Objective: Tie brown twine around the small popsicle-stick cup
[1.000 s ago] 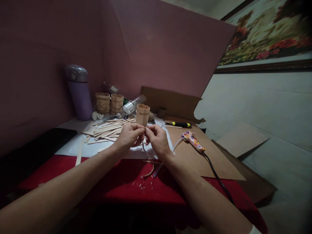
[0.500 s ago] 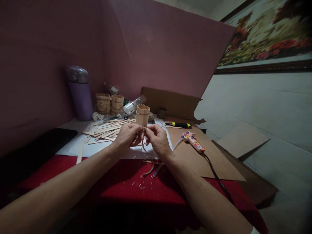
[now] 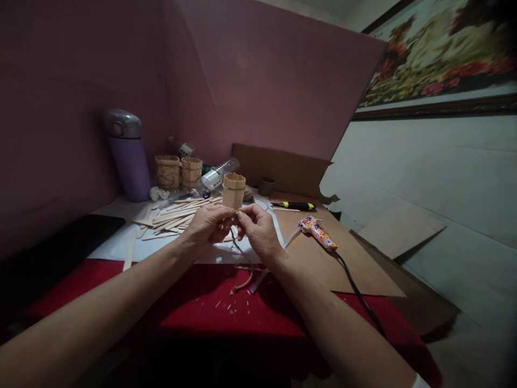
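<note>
A small round cup made of upright wooden craft sticks [image 3: 233, 191] stands upright just beyond my fingertips, a band of twine round its upper part. My left hand [image 3: 214, 222] is closed at the lower left of the cup, pinching twine at its base. From the other side my right hand [image 3: 255, 226] pinches the same twine, thumb and forefinger almost meeting the left ones. The loose end of the twine [image 3: 244, 252] hangs down between the hands onto the red cloth. My fingers hide the cup's bottom.
Loose craft sticks [image 3: 177, 216] lie heaped on white paper at the left. Two finished-looking stick cups [image 3: 191, 173], a plastic bottle [image 3: 220, 173] and a purple tumbler [image 3: 128, 161] stand behind. On cardboard at the right are a flowered glue gun [image 3: 317, 233] and a utility knife [image 3: 298, 206].
The view has shifted slightly. Both hands keep their pinch at the cup's base, with only small finger movements; the hanging twine has swung a little.
</note>
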### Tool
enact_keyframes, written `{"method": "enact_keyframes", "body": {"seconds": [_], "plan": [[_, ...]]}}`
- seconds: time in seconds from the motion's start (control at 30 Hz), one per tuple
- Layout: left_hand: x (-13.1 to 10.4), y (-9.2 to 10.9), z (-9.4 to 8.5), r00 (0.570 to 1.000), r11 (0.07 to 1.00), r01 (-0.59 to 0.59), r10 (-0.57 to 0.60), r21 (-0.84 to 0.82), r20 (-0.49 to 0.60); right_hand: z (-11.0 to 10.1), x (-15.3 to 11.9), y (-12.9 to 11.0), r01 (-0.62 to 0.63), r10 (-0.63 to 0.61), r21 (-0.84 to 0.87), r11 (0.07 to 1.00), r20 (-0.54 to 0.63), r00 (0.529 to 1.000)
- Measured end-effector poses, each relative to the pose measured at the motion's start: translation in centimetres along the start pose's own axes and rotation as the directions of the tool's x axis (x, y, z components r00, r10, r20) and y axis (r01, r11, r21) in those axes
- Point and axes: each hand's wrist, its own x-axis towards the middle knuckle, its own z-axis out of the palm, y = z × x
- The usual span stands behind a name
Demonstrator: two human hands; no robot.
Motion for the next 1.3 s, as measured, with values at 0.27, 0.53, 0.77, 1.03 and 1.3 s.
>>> {"method": "enact_keyframes", "body": {"seconds": [0.27,0.53,0.77,1.03,1.3], "plan": [[-0.1,0.1,0.1,0.999,1.0,-0.026,0.026,0.006,0.047,-0.1,0.0,-0.1,0.015,-0.015,-0.026,1.0,-0.009,1.0],[-0.2,0.4,0.2,1.0,1.0,-0.004,0.004,0.022,0.001,0.1,0.0,-0.1,0.008,-0.009,-0.061,0.998,-0.024,1.0],[-0.2,0.4,0.4,0.999,0.997,-0.025,0.024,0.068,0.024,0.0,0.2,0.1,-0.02,0.021,0.019,1.0,-0.029,0.999],[-0.2,0.4,0.6,0.999,0.995,-0.043,0.041,0.088,0.023,-0.2,0.0,0.1,0.064,-0.07,-0.136,0.989,-0.04,0.997],[-0.5,0.5,1.0,0.997,0.988,-0.056,0.064,0.142,-0.051,-0.3,-0.1,0.1,0.07,-0.084,-0.232,0.97,-0.052,0.995]]}}
